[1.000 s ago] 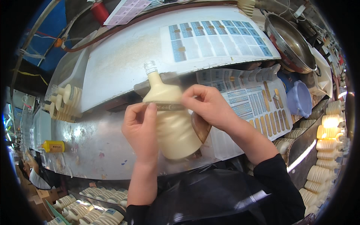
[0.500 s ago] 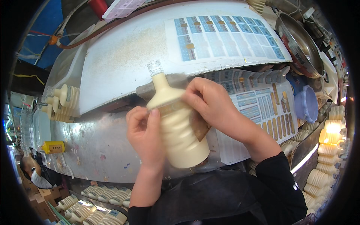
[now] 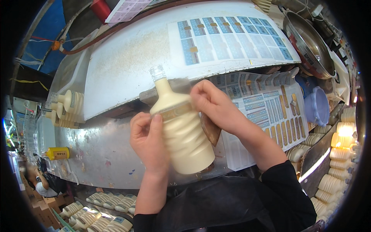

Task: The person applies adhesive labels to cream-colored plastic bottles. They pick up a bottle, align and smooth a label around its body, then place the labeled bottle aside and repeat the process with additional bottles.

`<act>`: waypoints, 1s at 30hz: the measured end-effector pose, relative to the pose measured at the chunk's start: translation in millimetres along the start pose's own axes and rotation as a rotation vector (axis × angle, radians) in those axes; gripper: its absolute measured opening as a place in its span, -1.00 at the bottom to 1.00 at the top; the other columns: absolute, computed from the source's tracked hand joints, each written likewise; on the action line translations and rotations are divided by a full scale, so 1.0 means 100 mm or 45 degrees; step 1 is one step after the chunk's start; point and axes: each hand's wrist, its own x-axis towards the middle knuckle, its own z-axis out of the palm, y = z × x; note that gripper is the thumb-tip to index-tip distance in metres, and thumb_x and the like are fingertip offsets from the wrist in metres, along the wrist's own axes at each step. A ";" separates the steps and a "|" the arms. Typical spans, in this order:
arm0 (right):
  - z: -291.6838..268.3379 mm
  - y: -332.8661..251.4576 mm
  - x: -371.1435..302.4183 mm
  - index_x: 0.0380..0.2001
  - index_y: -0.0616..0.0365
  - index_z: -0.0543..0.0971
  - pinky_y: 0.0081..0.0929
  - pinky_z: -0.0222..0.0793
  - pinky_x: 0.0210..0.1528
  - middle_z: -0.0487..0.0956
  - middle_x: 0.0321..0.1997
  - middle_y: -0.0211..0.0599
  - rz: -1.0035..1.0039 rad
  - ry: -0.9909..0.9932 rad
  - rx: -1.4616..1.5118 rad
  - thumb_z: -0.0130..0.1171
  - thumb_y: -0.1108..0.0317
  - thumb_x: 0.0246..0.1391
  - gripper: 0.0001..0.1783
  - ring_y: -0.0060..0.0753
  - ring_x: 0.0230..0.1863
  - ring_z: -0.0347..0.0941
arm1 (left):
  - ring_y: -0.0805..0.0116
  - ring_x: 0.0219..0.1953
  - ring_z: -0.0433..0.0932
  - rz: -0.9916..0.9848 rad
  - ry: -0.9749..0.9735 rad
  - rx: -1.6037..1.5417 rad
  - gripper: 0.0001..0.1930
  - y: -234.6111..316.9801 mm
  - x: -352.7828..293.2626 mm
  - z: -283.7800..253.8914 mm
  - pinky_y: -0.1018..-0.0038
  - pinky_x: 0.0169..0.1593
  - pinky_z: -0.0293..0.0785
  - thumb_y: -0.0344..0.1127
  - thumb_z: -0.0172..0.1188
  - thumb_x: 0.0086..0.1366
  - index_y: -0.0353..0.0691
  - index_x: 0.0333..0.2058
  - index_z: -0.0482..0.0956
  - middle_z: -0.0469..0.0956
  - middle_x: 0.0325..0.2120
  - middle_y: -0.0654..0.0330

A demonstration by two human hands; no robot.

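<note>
A cream bottle [image 3: 185, 139] with wavy sides and a clear threaded neck stands out before me, leaning slightly left. Across its upper body runs a narrow gold label strip [image 3: 176, 111]. The thumb of my left hand [image 3: 148, 133] presses the strip's left end against the bottle, its other fingers curled. My right hand [image 3: 214, 102] is closed at the strip's right end, thumb and forefinger pinched together. Out from under that hand juts a flat brown piece [image 3: 211, 130], seemingly held by the lower fingers, which are hidden. A greyish pad [image 3: 148, 95] lies behind the bottle's neck.
Label sheets [image 3: 232, 40] cover the raised white board, and more sheets [image 3: 266, 112] lie to the right. A purple basin [image 3: 317, 106] and a large pan [image 3: 309, 42] stand at right. Cream bottles [image 3: 67, 106] rest at left near a yellow bottle [image 3: 58, 153]. A person [image 3: 44, 185] is at far left.
The gold strip now lies against the bottle, its lettering showing. My right hand has shifted slightly right with the brown piece, which has swung away from the bottle's side. My left thumb stays put.
</note>
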 end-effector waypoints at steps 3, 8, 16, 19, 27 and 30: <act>0.08 0.09 -0.02 -0.10 0.16 0.40 -0.60 0.38 -0.28 0.51 -0.34 -0.43 0.025 -0.001 0.037 0.25 0.27 0.30 -0.71 -0.67 -0.33 0.42 | 0.51 -0.14 0.45 0.018 -0.015 0.002 -0.90 -0.02 0.00 -0.01 0.53 0.02 0.42 -0.59 0.30 0.28 -0.32 -0.35 0.53 0.46 -0.16 0.23; 0.11 0.09 0.00 -0.12 0.24 0.41 -0.45 0.43 -0.25 0.52 -0.38 -0.31 -0.020 0.059 -0.037 0.31 0.19 0.24 -0.61 -0.53 -0.34 0.45 | 0.51 -0.13 0.45 0.020 -0.016 -0.041 -0.88 -0.04 0.01 -0.03 0.52 0.04 0.41 -0.60 0.30 0.27 -0.30 -0.34 0.53 0.46 -0.15 0.24; 0.11 0.07 0.00 -0.12 0.24 0.41 -0.45 0.43 -0.24 0.53 -0.37 -0.29 0.007 0.051 -0.043 0.32 0.20 0.23 -0.61 -0.52 -0.33 0.46 | 0.50 -0.11 0.44 -0.004 -0.002 -0.063 -0.87 -0.03 -0.01 -0.02 0.52 0.06 0.41 -0.61 0.30 0.27 -0.28 -0.34 0.53 0.45 -0.14 0.24; 0.10 0.09 0.00 -0.12 0.24 0.41 -0.46 0.44 -0.24 0.53 -0.37 -0.28 0.012 0.053 -0.026 0.31 0.20 0.23 -0.62 -0.52 -0.33 0.47 | 0.51 -0.11 0.44 -0.004 -0.006 -0.074 -0.87 -0.04 0.00 -0.02 0.52 0.05 0.41 -0.61 0.30 0.27 -0.28 -0.35 0.53 0.45 -0.14 0.24; 0.04 0.08 0.01 -0.08 0.18 0.43 -0.56 0.39 -0.27 0.52 -0.34 -0.39 0.054 -0.019 0.141 0.21 0.25 0.32 -0.72 -0.62 -0.33 0.44 | 0.48 -0.08 0.42 -0.178 0.024 -0.158 -0.79 0.04 -0.03 0.00 0.49 0.08 0.40 -0.50 0.28 0.32 -0.29 -0.09 0.54 0.44 -0.12 0.24; -0.04 0.04 0.01 0.00 0.10 0.45 -0.73 0.30 -0.34 0.48 -0.33 -0.54 0.061 -0.081 0.251 0.12 0.28 0.40 -0.78 -0.77 -0.34 0.38 | 0.45 -0.03 0.39 -0.182 -0.015 -0.301 -0.71 0.02 0.03 -0.05 0.45 0.14 0.37 -0.41 0.26 0.35 -0.29 0.02 0.53 0.43 -0.09 0.23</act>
